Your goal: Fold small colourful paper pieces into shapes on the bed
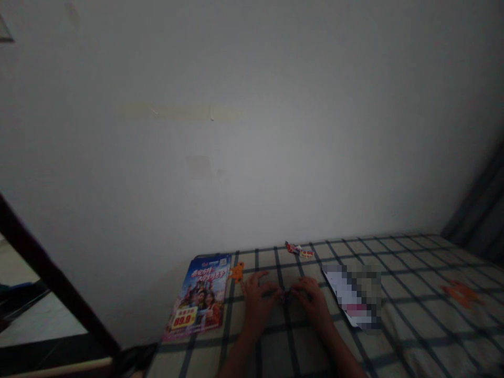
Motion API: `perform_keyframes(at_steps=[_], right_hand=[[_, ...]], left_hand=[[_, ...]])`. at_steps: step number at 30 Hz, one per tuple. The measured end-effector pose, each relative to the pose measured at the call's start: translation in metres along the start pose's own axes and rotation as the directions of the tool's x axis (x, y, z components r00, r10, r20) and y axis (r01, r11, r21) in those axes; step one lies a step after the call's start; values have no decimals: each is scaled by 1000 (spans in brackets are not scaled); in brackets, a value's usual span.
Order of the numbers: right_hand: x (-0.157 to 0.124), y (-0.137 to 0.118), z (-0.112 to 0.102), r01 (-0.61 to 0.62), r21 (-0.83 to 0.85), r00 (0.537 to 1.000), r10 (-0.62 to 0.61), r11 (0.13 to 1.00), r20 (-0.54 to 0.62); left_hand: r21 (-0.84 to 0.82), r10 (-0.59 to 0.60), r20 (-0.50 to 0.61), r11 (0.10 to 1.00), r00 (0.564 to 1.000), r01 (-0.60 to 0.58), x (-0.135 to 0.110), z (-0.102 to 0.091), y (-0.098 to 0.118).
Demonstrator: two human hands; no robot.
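Over the checked cloth [271, 336], my left hand [258, 299] and my right hand [313, 300] face each other. Between their fingertips is a small dark purplish piece [285, 297], too dim and small to name. My left thumb and forefinger pinch its left side, while the other left fingers stay raised and bent. The right fingertips close on its right side. To the left of my left hand lies a stack of printed flyers [200, 296] with a blue and pink cover. A crumpled printed scrap [299, 251] lies beyond my hands.
Right of my right hand is a flat, light-coloured item [344, 294], partly blurred out. Orange bear-shaped patterns mark the cloth. A pale wall [252, 157] rises behind it. A dark slanting bar [51, 273] stands at the left, and a dark curtain [480, 205] hangs at the right.
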State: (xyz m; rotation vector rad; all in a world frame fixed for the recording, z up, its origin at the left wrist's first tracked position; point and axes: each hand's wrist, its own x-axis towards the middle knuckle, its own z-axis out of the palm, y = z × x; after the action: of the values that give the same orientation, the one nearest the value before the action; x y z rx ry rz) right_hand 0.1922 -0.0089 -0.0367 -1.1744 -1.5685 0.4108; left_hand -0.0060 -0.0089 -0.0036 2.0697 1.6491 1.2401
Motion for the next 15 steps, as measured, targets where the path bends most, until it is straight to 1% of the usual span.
perform_keyframes(at_steps=[3, 9, 15], right_hand=[[0, 1, 0, -5, 8, 1000, 5, 1000, -2], [1, -1, -2, -55, 33, 998, 55, 998, 3], [0, 3, -1, -100, 43, 993, 102, 994, -66]], left_hand=[[0, -4, -17, 1000, 1000, 4, 1, 2, -2], [8, -28, -38, 1000, 999, 28, 4, 3, -10], [33, -15, -63, 999, 998, 18, 5, 5, -15]])
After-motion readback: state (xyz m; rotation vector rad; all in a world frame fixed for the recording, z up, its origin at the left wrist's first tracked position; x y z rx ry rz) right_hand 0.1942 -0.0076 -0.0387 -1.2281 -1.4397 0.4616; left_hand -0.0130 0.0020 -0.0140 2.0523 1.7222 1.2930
